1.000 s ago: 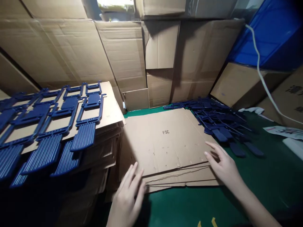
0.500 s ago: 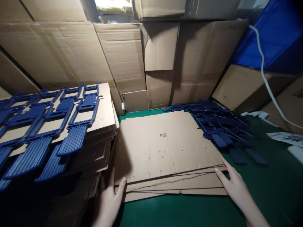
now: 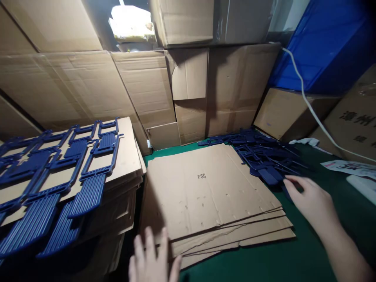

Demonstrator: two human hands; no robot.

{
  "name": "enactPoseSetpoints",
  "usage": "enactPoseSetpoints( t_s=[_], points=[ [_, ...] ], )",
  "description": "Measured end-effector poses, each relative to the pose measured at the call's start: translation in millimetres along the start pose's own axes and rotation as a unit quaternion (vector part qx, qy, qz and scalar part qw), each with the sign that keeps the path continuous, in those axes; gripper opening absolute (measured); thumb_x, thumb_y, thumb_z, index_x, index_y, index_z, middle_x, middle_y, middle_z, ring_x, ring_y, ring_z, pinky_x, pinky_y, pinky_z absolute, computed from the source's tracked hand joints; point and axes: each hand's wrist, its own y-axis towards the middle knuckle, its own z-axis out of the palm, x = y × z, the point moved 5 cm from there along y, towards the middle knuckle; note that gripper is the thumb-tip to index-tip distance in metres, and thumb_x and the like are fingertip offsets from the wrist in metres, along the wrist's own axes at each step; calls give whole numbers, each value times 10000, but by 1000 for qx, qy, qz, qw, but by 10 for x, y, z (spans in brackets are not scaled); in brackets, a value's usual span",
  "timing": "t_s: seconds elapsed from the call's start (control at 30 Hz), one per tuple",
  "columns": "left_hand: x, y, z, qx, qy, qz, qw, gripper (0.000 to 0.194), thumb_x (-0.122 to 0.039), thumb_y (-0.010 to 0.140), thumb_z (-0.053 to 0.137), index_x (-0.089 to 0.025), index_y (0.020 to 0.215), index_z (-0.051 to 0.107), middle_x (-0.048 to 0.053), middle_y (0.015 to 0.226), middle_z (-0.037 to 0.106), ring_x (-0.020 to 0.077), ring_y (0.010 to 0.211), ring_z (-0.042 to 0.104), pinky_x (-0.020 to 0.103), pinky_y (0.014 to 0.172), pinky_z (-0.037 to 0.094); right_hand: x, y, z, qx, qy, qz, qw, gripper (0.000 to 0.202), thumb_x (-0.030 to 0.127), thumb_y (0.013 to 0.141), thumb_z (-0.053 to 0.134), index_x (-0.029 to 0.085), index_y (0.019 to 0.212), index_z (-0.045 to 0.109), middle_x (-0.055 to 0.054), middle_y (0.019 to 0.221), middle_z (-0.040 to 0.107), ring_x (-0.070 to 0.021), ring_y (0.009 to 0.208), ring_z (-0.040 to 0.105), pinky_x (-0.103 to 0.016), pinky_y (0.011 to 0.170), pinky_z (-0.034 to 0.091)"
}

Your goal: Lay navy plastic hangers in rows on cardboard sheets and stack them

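A short stack of flat cardboard sheets [image 3: 188, 196], its top one printed "FSC", lies in front of me. My left hand [image 3: 155, 254] is at the near left corner of the stack, fingers spread over the edge. Right of the stack, my right hand [image 3: 308, 199] has thumb and fingers closed at the edge of a dark blue plastic part [image 3: 268, 175] in a loose heap. The fingertips partly hide what they grip. The heaped parts have slim frames and flat paddle-like ends.
On the left, a taller cardboard stack [image 3: 125, 156] carries rows of blue plastic frames [image 3: 88, 192] overhanging its front. Cardboard boxes [image 3: 141, 86] wall the back. A white cable [image 3: 307, 98] hangs before a blue bin [image 3: 326, 51] at the right. Printed paper [image 3: 346, 166] lies on the green table [image 3: 258, 260].
My right hand has let go of the sheets' right edge and moved right to the blue parts. My left hand has opened out over the near left corner. The view has tilted slightly up.
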Motion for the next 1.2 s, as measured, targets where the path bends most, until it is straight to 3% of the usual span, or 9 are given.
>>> enactPoseSetpoints(
  t_s=[0.1,0.17,0.27,0.33,0.5,0.6,0.77,0.97,1.2],
  points=[
    [-662,192,-200,-11,-33,156,987,456,-369,821,413,-322,1274,421,44,1439,197,315,1312,153,558,1001,182,253,545,193,73,-56,-34,995,502,457,800,374,134,1154,522,-119,1146,516,-264,1035,492,-355,905,389],
    [-1037,392,-212,35,-87,222,971,432,-371,839,382,-286,1258,445,68,1413,266,299,1279,246,526,993,239,358,822,382,133,-114,0,985,588,494,810,367,119,1258,436,-161,1189,470,-316,1063,460,-421,876,389],
    [-1381,673,-134,51,-192,261,945,375,-293,867,322,-157,1145,534,121,1216,497,230,1119,445,398,946,353,459,1019,617,201,-163,45,965,524,388,779,447,115,1226,478,-188,1169,462,-350,1083,427,-453,841,391],
    [-1486,764,-14,64,-252,266,928,328,-256,860,338,-152,1072,567,92,1050,585,196,994,514,342,883,399,483,1054,702,213,-168,70,960,479,298,751,478,83,1177,523,-214,1162,441,-358,1088,417,-446,830,396],
    [-1511,732,242,63,-266,274,922,274,-186,848,342,-149,851,614,66,811,589,169,802,524,290,737,415,413,1089,813,195,-152,96,964,440,330,802,445,116,1177,530,-211,1211,328,-345,1063,443,-393,824,403],
    [-1492,697,280,45,-259,297,918,254,-160,835,357,-155,779,605,57,756,560,159,762,506,271,698,395,338,1121,874,197,-137,86,967,395,354,835,407,156,1149,543,-190,1204,311,-310,992,500,-373,807,408],
    [-1434,735,291,10,-274,259,926,243,-147,833,358,-148,767,591,62,745,548,162,757,493,273,700,380,276,1169,848,188,-124,59,973,367,349,853,376,160,1127,531,-164,1201,342,-312,1014,484,-372,849,378],
    [-1423,730,309,15,-292,242,925,238,-144,828,365,-143,775,597,67,750,555,169,765,499,281,708,389,302,1220,622,187,-104,34,976,261,264,843,424,85,972,564,-205,1058,492,-308,958,513,-368,780,389],
    [-1373,788,295,42,-364,208,907,262,-185,832,368,-143,831,627,80,815,594,182,824,531,313,770,412,492,1061,51,121,-23,-1,992,321,349,868,316,96,874,511,-164,964,512,-281,1006,475,-361,797,331]
  ],
)
